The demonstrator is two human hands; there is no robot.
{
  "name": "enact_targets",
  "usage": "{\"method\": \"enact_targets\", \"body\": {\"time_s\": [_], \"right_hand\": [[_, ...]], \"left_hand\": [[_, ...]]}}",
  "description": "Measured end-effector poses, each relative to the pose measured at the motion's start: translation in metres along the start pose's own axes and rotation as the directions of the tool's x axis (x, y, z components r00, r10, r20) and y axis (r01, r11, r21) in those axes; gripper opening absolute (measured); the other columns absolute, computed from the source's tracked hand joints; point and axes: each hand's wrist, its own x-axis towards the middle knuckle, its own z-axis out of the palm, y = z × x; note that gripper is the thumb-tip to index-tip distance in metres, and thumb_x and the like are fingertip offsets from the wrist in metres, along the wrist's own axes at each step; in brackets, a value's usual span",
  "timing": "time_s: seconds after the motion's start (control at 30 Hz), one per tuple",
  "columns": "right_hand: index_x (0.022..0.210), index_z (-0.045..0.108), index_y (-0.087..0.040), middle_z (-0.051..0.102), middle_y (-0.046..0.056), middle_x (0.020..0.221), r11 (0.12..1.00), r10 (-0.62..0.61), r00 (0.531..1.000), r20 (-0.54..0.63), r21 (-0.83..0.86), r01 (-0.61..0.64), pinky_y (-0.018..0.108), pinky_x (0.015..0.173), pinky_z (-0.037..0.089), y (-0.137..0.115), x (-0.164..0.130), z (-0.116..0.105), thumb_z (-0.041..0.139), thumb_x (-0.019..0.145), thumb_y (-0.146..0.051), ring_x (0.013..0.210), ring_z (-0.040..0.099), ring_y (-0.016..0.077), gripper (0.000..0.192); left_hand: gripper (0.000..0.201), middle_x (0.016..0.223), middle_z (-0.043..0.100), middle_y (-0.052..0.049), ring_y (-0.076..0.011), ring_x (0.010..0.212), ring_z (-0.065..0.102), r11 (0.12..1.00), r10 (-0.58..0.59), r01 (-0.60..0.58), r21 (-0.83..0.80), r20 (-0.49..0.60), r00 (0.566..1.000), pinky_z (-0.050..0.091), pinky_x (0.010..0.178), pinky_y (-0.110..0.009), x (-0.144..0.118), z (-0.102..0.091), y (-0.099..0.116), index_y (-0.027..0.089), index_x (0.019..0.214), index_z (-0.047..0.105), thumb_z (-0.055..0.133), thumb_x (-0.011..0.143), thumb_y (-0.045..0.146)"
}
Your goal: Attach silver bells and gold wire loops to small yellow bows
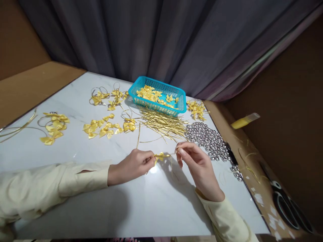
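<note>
Near the middle of the white board, my left hand (137,163) pinches a small yellow ribbon bow (160,155) together with a piece of gold cord. To its right, the thumb and index finger of my right hand (198,168) are closed on a thin pale strand that runs from the bow; the strand's exact kind is hard to make out. Just beyond my hands lies a heap of cut gold cords (164,125). Silver ring-like beads (205,137) are spread past my right hand.
A turquoise basket (182,97) with yellow bows stands at the back. More bows (107,126) lie left of centre, some with cord loops (54,126). Another bow cluster (196,109) lies right of the basket. Black-handled scissors (286,208) and a yellow tube (244,121) are at the right.
</note>
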Motion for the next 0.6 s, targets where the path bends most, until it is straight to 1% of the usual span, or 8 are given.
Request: {"method": "enact_targets", "body": {"time_s": [0.2,0.3,0.37,0.5,0.6], "right_hand": [[0.089,0.059,-0.022,0.051,-0.001,0.082,0.997,0.059,0.998,0.029,-0.041,-0.058,0.021,0.051,0.039,-0.003,0.002,-0.003,0.056,0.086,-0.029,0.059,0.046,0.0073,0.008],[0.087,0.058,-0.021,0.052,-0.001,0.078,0.993,0.074,0.997,0.008,-0.093,-0.073,0.022,0.052,0.037,-0.004,0.004,-0.006,0.057,0.085,-0.030,0.057,0.045,0.0076,0.010],[0.088,0.057,-0.020,0.051,-0.001,0.075,0.992,0.082,0.997,-0.002,-0.097,-0.082,0.023,0.052,0.037,-0.003,0.005,-0.008,0.057,0.085,-0.030,0.057,0.045,0.0083,0.011],[0.088,0.057,-0.019,0.053,0.001,0.080,0.993,0.121,0.991,0.054,0.000,-0.122,0.023,0.052,0.036,-0.003,0.006,-0.010,0.056,0.085,-0.029,0.059,0.047,0.0088,0.010],[0.087,0.056,-0.019,0.053,0.002,0.082,0.981,0.157,0.982,0.106,0.096,-0.168,0.022,0.050,0.036,-0.006,0.006,-0.011,0.056,0.085,-0.027,0.058,0.045,0.0081,0.008]], "left_hand": [[0.029,0.045,0.048,0.004,-0.0047,0.041,0.040,1.000,-0.004,0.004,-0.001,-0.011,1.000,0.029,0.044,-0.016,0.000,0.001,-0.001,0.014,0.057,0.048,0.039,0.084,0.020],[0.028,0.045,0.048,0.004,-0.0047,0.041,0.040,1.000,-0.024,0.024,-0.016,-0.007,1.000,0.030,0.044,-0.016,0.000,0.001,-0.001,0.014,0.057,0.048,0.039,0.083,0.020],[0.027,0.045,0.049,0.004,-0.0048,0.041,0.041,0.998,-0.045,0.045,-0.034,0.001,0.999,0.030,0.044,-0.016,0.000,0.000,-0.001,0.014,0.057,0.049,0.039,0.082,0.020],[0.026,0.045,0.050,0.004,-0.0044,0.041,0.041,0.996,-0.062,0.062,-0.057,0.001,0.998,0.031,0.044,-0.015,-0.001,0.000,0.000,0.014,0.057,0.048,0.040,0.081,0.019],[0.026,0.045,0.050,0.004,-0.0042,0.041,0.040,0.997,-0.058,0.058,-0.060,0.002,0.998,0.030,0.043,-0.015,-0.001,-0.001,0.000,0.014,0.057,0.048,0.039,0.081,0.020]]}}
